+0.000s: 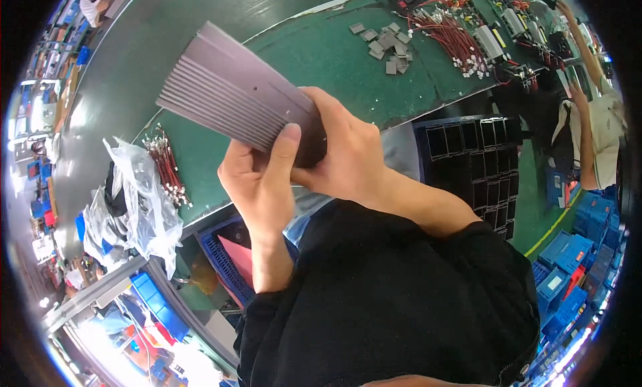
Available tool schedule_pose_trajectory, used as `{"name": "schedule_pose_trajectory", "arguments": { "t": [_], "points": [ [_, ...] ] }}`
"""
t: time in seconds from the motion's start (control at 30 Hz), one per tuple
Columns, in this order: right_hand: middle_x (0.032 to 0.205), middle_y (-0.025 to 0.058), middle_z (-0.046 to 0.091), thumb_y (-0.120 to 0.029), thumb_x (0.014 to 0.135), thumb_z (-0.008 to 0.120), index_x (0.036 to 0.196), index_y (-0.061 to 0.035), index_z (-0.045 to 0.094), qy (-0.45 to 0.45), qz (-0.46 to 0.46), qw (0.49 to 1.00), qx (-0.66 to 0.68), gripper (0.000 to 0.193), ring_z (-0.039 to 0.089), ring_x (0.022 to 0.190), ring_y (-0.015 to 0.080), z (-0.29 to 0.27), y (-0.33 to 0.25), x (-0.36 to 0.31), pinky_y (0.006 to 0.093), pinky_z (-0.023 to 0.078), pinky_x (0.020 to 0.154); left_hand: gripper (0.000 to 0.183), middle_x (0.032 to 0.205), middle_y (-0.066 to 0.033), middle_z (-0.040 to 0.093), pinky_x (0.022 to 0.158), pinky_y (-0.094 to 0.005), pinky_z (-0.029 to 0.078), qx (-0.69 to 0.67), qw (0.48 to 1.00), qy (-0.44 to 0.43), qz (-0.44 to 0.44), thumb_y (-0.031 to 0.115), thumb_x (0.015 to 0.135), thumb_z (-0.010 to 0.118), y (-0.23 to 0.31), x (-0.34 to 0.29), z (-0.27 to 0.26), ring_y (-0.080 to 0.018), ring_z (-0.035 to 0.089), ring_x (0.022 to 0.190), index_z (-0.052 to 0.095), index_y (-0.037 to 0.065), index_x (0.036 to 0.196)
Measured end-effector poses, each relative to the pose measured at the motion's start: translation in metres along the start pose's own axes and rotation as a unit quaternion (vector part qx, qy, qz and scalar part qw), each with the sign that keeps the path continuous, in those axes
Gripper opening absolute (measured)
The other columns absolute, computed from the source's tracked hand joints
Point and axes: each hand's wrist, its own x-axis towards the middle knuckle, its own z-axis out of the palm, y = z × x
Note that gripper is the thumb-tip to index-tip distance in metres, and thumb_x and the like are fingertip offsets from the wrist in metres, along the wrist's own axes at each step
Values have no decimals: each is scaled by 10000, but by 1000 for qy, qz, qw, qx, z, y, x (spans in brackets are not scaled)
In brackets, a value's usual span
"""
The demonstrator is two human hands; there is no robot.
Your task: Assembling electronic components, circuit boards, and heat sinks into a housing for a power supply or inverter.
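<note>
Between my two hands I hold a grey finned metal heat sink housing (234, 86), raised over the green-topped bench (314, 56) and tilted toward the upper left. My left hand (261, 176) grips its lower end, thumb pressed on the ribbed face. Around the right side of that same end wraps my right hand (344, 143), its fingers mostly hidden behind the metal. A few small holes show in the housing's smooth face. What lies inside or behind it is out of sight.
Small grey pads (388, 45) lie loose on the bench beside red wire bundles (451, 36) and circuit assemblies (491, 43). At left are another wire bundle (164, 160) and clear plastic bags (144, 200). A black divided crate (471, 160) stands right; a co-worker (595, 126) is beyond.
</note>
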Motion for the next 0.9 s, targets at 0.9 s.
{"name": "schedule_pose_trajectory", "arguments": {
  "t": [0.9],
  "points": [
    [1249, 265, 653, -196, 715, 837, 1356, 118, 435, -229, -300, 926, -20, 819, 715, 1028, 393, 76, -83, -43, 400, 613, 826, 380, 1102, -79, 689, 910, -323, 517, -256, 960, -80, -86, -64, 809, 706, 8, -91, -170, -168, 626, 1078, 649, -11, 1181]
  ]
}}
